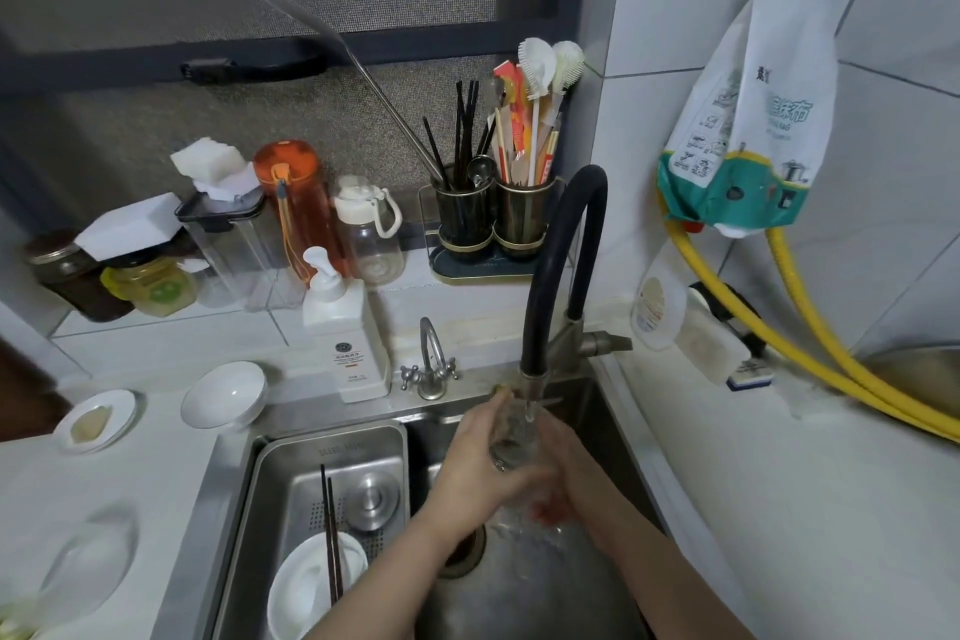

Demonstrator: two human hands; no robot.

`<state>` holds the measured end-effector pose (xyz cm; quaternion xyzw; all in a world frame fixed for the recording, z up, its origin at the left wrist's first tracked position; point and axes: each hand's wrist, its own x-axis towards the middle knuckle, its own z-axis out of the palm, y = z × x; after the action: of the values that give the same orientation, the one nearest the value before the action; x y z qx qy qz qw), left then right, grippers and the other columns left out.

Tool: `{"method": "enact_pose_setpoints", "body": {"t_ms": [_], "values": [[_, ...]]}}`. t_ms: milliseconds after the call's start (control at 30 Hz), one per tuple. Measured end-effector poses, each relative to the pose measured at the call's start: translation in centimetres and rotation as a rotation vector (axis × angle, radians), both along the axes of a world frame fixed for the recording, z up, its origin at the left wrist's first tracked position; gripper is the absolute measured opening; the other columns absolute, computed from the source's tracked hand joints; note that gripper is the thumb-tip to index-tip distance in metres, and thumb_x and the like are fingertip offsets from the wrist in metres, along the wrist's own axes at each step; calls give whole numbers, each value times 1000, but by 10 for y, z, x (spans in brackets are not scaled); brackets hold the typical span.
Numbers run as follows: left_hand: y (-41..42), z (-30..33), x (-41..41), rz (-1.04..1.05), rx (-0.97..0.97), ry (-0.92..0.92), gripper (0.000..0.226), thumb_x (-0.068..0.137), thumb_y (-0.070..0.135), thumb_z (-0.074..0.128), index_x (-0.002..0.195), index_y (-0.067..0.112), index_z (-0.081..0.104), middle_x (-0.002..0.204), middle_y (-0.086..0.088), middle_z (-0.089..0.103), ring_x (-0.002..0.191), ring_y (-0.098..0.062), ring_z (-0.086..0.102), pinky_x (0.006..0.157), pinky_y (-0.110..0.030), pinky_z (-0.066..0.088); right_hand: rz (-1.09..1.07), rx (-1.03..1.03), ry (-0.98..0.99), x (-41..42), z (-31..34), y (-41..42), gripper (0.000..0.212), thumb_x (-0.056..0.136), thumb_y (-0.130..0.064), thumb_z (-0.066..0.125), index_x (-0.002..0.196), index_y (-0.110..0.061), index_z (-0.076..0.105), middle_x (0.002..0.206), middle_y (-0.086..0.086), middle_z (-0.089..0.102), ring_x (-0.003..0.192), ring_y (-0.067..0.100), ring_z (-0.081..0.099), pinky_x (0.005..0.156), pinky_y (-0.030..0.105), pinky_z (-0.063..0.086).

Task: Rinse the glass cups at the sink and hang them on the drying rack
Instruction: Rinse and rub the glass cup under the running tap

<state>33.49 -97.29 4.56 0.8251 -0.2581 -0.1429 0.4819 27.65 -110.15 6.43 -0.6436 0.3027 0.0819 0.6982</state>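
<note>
A clear glass cup (514, 437) is held upright under the black faucet (558, 276), and water runs from the spout into it. My left hand (480, 463) wraps the cup from the left side. My right hand (563, 468) grips it from the right and below. Both hands are over the steel sink (608, 411), above the drain (462, 551). Water splashes down past the cup into the basin. No drying rack is in sight.
A steel drain tray (270, 483) fills the sink's left half, holding a white bowl (301, 587), chopsticks and a metal lid. White bowls, a soap pump bottle (348, 343), jars and bottles line the counter. A utensil holder (493, 224) stands behind; yellow hoses (810, 343) run at the right.
</note>
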Motion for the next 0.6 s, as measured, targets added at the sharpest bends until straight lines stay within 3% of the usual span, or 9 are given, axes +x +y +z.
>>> {"method": "enact_pose_setpoints", "body": {"t_ms": [67,133,200,233,300,367,433,533,600], "values": [[1,4,0,168,-58,34,86,65,69,67,138,30,44,127,14,50,119,0,47,102,-16,36,85,-50,-128,-5,2,3,37,98,-48,37,125,-25,49,80,0,62,62,22,61,58,35,53],[-1,8,2,382,-193,157,58,76,67,57,120,29,58,120,9,62,112,-7,56,98,-25,41,262,-178,-163,-8,7,7,53,94,-55,39,143,-41,24,99,-5,63,68,17,66,62,30,53],[-1,12,7,563,-273,324,32,89,58,48,94,30,64,105,5,68,101,-13,60,90,-30,42,435,-444,-192,-9,14,9,57,91,-58,46,135,-59,10,137,-20,41,109,10,61,88,29,48],[-1,14,10,609,-256,394,32,93,56,44,85,31,62,97,5,68,97,-15,60,88,-31,41,484,-586,-198,-9,18,9,65,89,-59,48,136,-59,4,141,-25,32,125,7,50,98,27,40],[1,13,15,583,-214,545,49,88,68,38,80,28,65,87,3,69,93,-19,63,91,-35,46,463,-691,-234,-7,17,8,72,89,-52,54,147,-43,13,141,-16,42,128,7,46,98,21,34],[0,13,14,509,-224,697,75,77,84,33,93,22,72,93,-4,75,93,-26,70,92,-45,53,328,-442,-280,-2,13,11,50,94,-28,55,139,-27,34,131,-6,48,113,1,50,91,8,35],[0,13,10,434,-149,681,84,73,88,33,115,23,64,113,-2,70,102,-26,67,90,-47,54,137,-166,-273,0,4,11,32,97,-14,48,128,-21,44,133,5,50,106,4,54,87,11,43],[4,14,1,269,-68,498,69,75,79,45,124,30,46,112,9,62,87,-23,68,64,-39,59,39,12,-182,2,-7,3,38,99,-33,43,134,-19,47,135,4,53,121,24,54,102,39,46],[7,14,-4,217,3,394,74,66,85,47,122,36,45,105,9,66,77,-22,65,71,-43,59,43,89,-115,3,-5,1,49,93,-51,45,132,-21,51,132,6,57,119,29,57,99,49,48]]}}
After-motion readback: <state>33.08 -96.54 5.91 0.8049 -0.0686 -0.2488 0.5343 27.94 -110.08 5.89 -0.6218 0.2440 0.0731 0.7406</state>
